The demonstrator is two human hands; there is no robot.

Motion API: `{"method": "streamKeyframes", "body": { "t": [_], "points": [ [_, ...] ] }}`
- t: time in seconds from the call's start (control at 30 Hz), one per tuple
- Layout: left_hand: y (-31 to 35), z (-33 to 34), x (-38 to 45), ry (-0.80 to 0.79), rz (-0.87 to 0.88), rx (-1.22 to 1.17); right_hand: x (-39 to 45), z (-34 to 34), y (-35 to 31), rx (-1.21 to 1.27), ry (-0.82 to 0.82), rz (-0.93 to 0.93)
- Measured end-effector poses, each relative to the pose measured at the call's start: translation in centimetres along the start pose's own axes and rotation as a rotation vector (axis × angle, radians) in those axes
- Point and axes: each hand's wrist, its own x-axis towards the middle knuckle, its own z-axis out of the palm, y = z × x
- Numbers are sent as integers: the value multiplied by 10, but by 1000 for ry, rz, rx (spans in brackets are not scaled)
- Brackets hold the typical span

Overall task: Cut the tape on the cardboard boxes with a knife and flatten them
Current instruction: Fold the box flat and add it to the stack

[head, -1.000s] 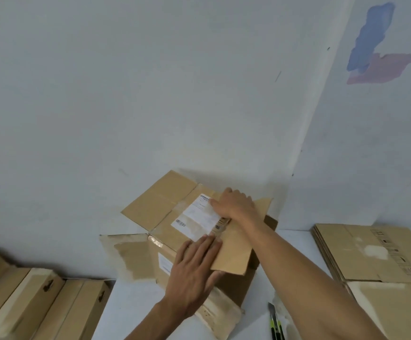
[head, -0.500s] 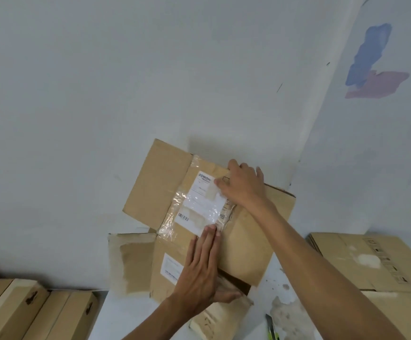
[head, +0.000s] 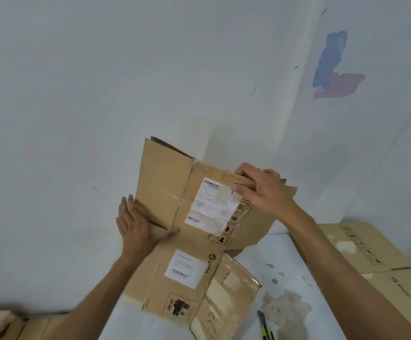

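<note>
Now | brown labelled cardboard box at centre frame, collapsing, not yet flat | left hand and right hand fingers clamped on its edges | green-handled knife idle on white counter, lower right

We have a single head-worn view, looking forward and slightly down from close range over both forearms. It faces a wall corner, with the white table low in frame, and no second view shares the scene.
</note>
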Motion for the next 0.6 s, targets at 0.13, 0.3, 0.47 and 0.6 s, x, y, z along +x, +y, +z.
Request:
{"method": "streamKeyframes", "body": {
  "t": [0.13, 0.3, 0.47, 0.6],
  "points": [
    [9, -26, 14, -128, -114, -339, -10, -11, 16, 25, 47, 10],
    [34, -40, 4, 47, 76, -264, -23, -24, 37, 116, 123, 203],
    [82, -76, 14, 28, 293, -191, -47, -13, 76, 144, 235, 461],
    [111, -99, 24, -21, 391, -132, -77, 30, 100, 169, 222, 841]
  ]
}}
